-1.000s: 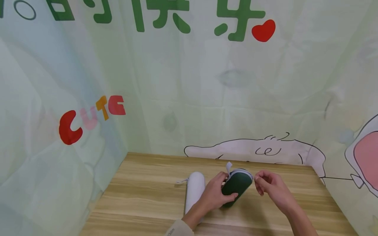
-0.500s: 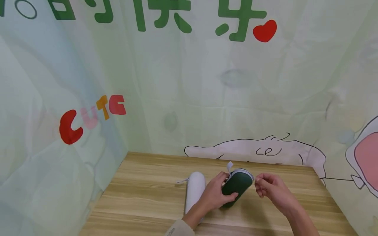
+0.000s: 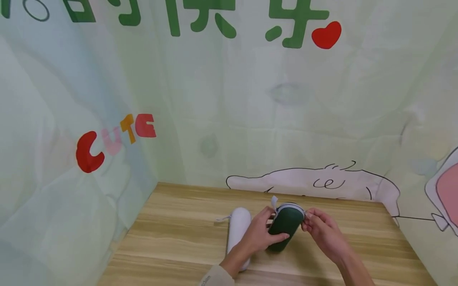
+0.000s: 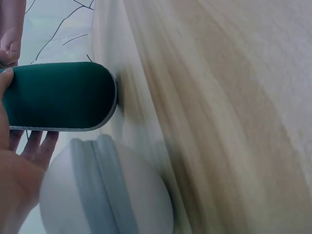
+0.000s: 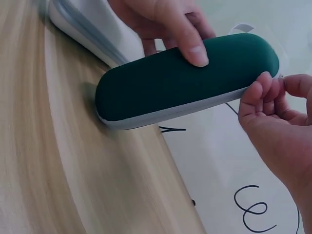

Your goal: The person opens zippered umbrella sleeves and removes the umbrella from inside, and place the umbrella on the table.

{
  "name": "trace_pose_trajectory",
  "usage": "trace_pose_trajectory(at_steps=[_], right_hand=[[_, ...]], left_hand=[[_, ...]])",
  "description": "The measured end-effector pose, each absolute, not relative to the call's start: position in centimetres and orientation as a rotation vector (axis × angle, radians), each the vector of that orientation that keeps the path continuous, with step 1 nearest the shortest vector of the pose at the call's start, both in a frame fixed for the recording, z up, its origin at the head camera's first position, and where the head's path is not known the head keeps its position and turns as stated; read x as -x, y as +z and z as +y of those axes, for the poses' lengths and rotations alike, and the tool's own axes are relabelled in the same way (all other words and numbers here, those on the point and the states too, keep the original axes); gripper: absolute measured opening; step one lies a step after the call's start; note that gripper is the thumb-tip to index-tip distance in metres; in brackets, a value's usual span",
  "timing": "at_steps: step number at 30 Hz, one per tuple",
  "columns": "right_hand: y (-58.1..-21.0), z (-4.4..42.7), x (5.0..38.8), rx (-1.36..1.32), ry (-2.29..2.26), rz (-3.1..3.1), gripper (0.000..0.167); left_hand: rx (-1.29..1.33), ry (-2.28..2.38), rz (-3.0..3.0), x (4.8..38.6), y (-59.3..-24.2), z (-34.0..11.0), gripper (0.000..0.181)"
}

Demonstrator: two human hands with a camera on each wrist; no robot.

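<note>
Dark-green, smooth, elongated rounded case [image 3: 287, 222] with grey zip edging [image 5: 180, 110]: tilted over wood-grain table [image 3: 171, 222], gripped by left hand [image 3: 259, 232]. Right hand [image 3: 323, 232] pinched edging's upper end; zip pull hidden. Visible edging appeared closed; zipping finished or unstarted, undetermined. White elongated rounded case [image 3: 239, 227]: lay alongside, 0 hands gripping.

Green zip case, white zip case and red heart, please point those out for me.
Green zip case [image 5: 178, 85], right wrist view: middle of its green face.
White zip case [image 3: 239, 227], head view: upper part of its white shell.
Red heart [image 3: 327, 35], head view: centre of the print.
</note>
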State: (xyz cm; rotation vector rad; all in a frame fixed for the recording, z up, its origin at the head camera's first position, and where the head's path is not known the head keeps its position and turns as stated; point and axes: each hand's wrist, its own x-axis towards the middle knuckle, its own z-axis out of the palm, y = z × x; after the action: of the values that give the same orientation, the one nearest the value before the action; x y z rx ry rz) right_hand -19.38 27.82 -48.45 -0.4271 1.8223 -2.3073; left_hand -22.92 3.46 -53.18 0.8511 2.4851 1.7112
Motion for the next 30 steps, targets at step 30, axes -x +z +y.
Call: trace_pose_trajectory(at_steps=[30], right_hand=[[-48.1,27.4,19.2,0.071,-2.100,2.263,0.026]], left_hand=[[-0.676,1.753,2.541,22.5,-52.7,4.5,0.065]])
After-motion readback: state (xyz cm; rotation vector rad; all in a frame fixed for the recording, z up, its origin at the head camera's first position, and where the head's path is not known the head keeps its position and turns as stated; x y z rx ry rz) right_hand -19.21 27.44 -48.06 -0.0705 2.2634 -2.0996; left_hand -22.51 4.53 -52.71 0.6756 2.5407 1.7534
